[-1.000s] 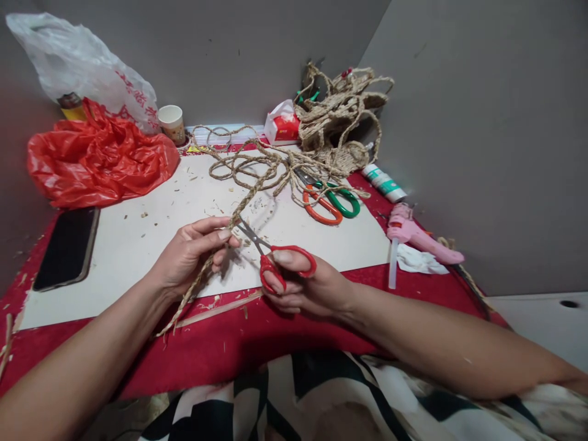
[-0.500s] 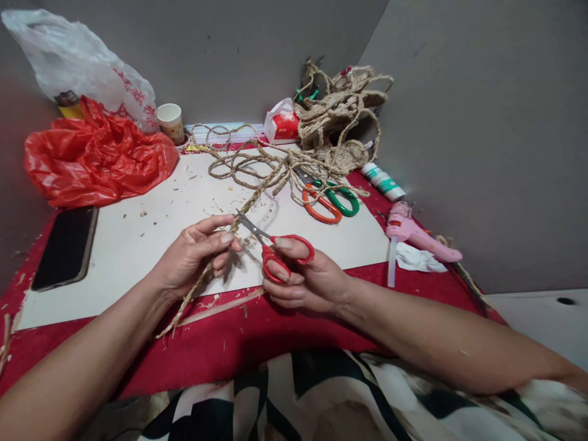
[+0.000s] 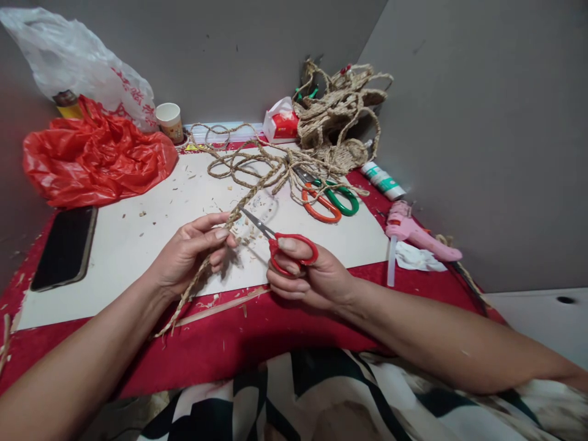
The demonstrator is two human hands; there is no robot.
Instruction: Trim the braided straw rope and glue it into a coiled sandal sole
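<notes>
Between the fingers of my left hand (image 3: 195, 251) is a braided straw cord (image 3: 249, 196). One end of the cord hangs down past my wrist and frays near the red cloth; the other runs to a loose coil on the board. My right hand (image 3: 307, 272) has its thumb and fingers through the handles of small red-handled scissors (image 3: 294, 251). Their blades are nearly closed, the tips beside the braid just above my left fingertips. Larger scissors (image 3: 331, 202) with one orange and one green handle lie partly under the cord coil.
A white board (image 3: 124, 263) covered with straw bits lies on a red cloth (image 3: 202, 361). At left are a phone (image 3: 64, 248) and a red plastic bag (image 3: 101, 162). Behind stand a paper cup (image 3: 169, 122) and a tissue pack (image 3: 282, 122). A pink glue gun (image 3: 418, 236) lies at right.
The scissors' blades have closed from a wider opening, and my right hand has shifted slightly right. My left hand keeps its hold on the cord, almost unmoved.
</notes>
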